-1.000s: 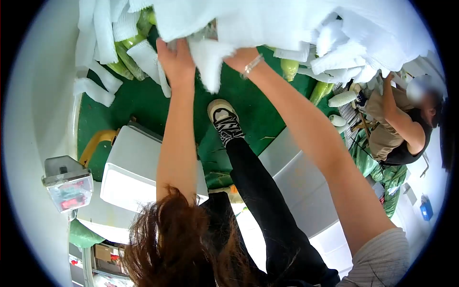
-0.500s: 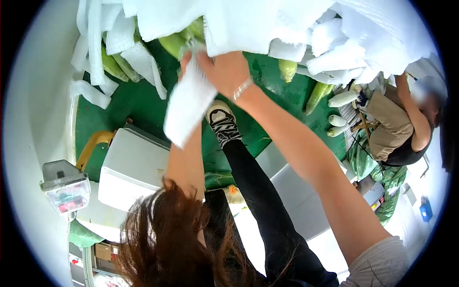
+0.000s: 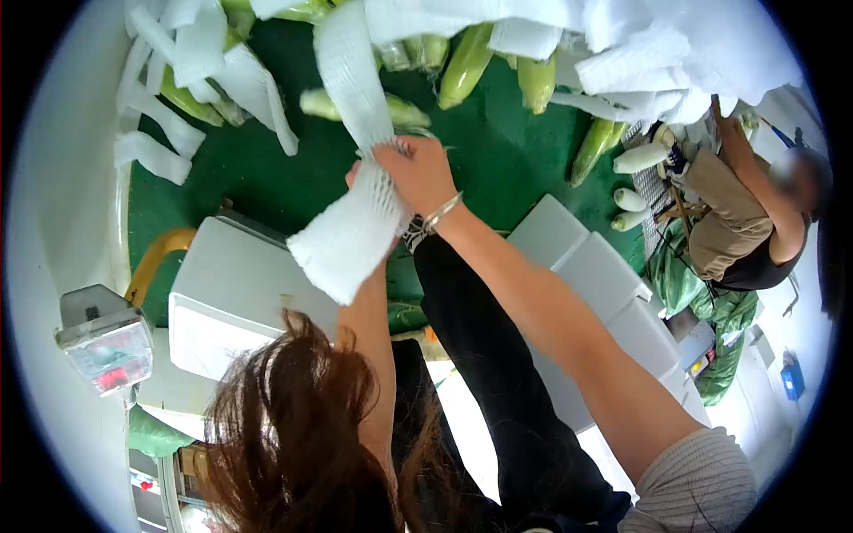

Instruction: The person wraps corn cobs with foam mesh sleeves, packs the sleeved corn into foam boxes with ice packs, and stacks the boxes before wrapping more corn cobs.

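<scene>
A white foam net sleeve [image 3: 351,235] hangs between my hands, pinched in at the middle, its lower end flaring toward me. My right hand [image 3: 418,173], with a bracelet at the wrist, is closed on the narrow part. Little of my left hand [image 3: 353,174] shows; the rest is behind the sleeve, its visible fingers against the foam. A white foam strip [image 3: 351,67] runs up from my grip toward the pile. Just beyond my hands, a long pale green gourd-like vegetable [image 3: 407,113] lies on the green surface, partly covered by that strip.
White foam sleeves [image 3: 657,53] heap along the far side, with several green vegetables [image 3: 466,67] beneath. White boxes stand left [image 3: 235,284] and right [image 3: 595,275]. A yellow curved bar [image 3: 160,258] is at left. Another person [image 3: 746,213] sits at right beside net-wrapped vegetables [image 3: 640,159].
My hands have drawn back from the pile toward me. The sleeve has turned and bunched in my grip, and the vegetable beyond my hands now shows more fully.
</scene>
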The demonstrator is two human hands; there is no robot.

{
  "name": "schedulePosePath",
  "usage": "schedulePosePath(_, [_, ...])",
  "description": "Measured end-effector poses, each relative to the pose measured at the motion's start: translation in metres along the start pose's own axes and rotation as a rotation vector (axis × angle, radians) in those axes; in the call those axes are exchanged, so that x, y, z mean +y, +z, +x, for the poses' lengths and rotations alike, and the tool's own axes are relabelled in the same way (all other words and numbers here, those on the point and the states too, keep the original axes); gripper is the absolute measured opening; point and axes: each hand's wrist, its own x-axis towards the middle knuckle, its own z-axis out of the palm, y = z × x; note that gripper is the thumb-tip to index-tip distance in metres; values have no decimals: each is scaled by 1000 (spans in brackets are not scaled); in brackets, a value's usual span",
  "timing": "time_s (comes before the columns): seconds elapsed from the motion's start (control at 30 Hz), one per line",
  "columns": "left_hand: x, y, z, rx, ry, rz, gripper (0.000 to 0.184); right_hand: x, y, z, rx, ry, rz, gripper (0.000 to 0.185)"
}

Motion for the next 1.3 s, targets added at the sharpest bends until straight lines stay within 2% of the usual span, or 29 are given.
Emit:
schedulePosePath(0.03, [-12, -12, -2, 18, 40, -142, 34, 6, 2, -3, -1, 10, 0, 26])
schedulePosePath(0.07, [-21, -10, 0, 17, 41, -142, 34, 10, 5, -2, 29, -15, -16, 27])
schedulePosePath(0.1, [-27, -8, 5, 151, 227, 16, 33, 14, 7, 2, 60, -45, -32, 27])
schedulePosePath(0.17, [-27, -21, 21, 282, 412, 177, 33, 52, 12, 21, 97, -37, -24, 27])
schedulePosePath(0.2, [-24, -40, 36, 18, 326, -139, 32, 74, 13, 32, 132, -19, -20, 27])
schedulePosePath(0.27, [-37, -74, 83, 148, 362, -196, 29, 107, 7, 56, 138, 4, -18, 26])
schedulePosePath(0.33, [-30, -52, 91, 497, 607, 444, 32, 151, -1, 85, 156, 143, -91, 23])
schedulePosePath(0.37, [-26, -40, 94, 722, 666, 780, 39, 168, -13, 93, 18, -112, -413, 22])
schedulePosePath(0.4, [-17, -19, 86, 842, 522, 946, 31, 204, -19, 106, -42, -272, -281, 20])
schedulePosePath(0.43, [-21, -12, 90, 857, 661, 879, 31, 203, -19, 109, -125, -423, -145, 18])
schedulePosePath(0.47, [-23, -6, 91, 868, 798, 809, 33, 200, -25, 109, -171, -518, -630, 17])
schedulePosePath(0.5, [-21, -5, 84, 746, 755, 761, 35, 194, -31, 108, -185, -667, -1089, 18])
schedulePosePath(0.53, [-21, 0, 74, 744, 760, 754, 35, 167, -34, 96, -185, -674, -1094, 18])
schedulePosePath(0.6, [-19, 9, 46, 486, 863, 724, 32, 120, -36, 45, -219, -352, -791, 18])
schedulePosePath(0.63, [-18, 18, 28, 390, 865, 685, 31, 114, -36, 30, -235, -383, -847, 18])
schedulePosePath(0.67, [-20, 16, 12, 358, 732, 651, 33, 108, -34, 16, -254, -417, -902, 18])
schedulePosePath(0.73, [-16, 13, -18, 317, 473, 576, 40, 83, -30, -9, -216, -54, -636, 19])
schedulePosePath(0.77, [-15, 12, -33, 305, 338, 537, 48, 57, -30, -17, -247, 68, -723, 25])
schedulePosePath(0.83, [-19, 9, -61, 293, 295, 282, 55, 6, -20, -15, -73, -220, -809, 36])
schedulePosePath(0.9, [-26, 8, -82, 365, 291, 167, 54, -25, 15, 26, 117, -544, -706, 46])
schedulePosePath(0.93, [-30, 11, -92, 407, 294, 116, 53, -56, 37, 39, 16, -319, -587, 53])
schedulePosePath(0.97, [-36, 6, -96, 421, 293, 114, 53, -67, 60, 57, 7, -292, -659, 70])
schedulePosePath(1.03, [-43, -8, -94, 454, 259, 205, 58, -68, 109, 100, -160, 41, -626, 102])
schedulePosePath(1.07, [-45, -10, -90, 450, 245, 210, 58, -55, 133, 117, -235, 80, -690, 103])
schedulePosePath(1.13, [-50, -16, -80, 430, 245, 87, 57, -37, 148, 112, -138, -52, -788, 88])
schedulePosePath(1.17, [-53, -19, -72, 436, 235, 90, 57, -27, 144, 111, -138, -40, -787, 88])
schedulePosePath(1.23, [-60, -22, -59, 434, 313, 142, 55, -9, 126, 110, -141, -149, -586, 69])
schedulePosePath(1.27, [-63, -20, -55, 431, 306, 138, 55, -3, 113, 101, -21, -296, -475, 56])
schedulePosePath(1.3, [-68, -17, -53, 399, 299, 153, 53, -1, 95, 98, -27, -297, -452, 55])
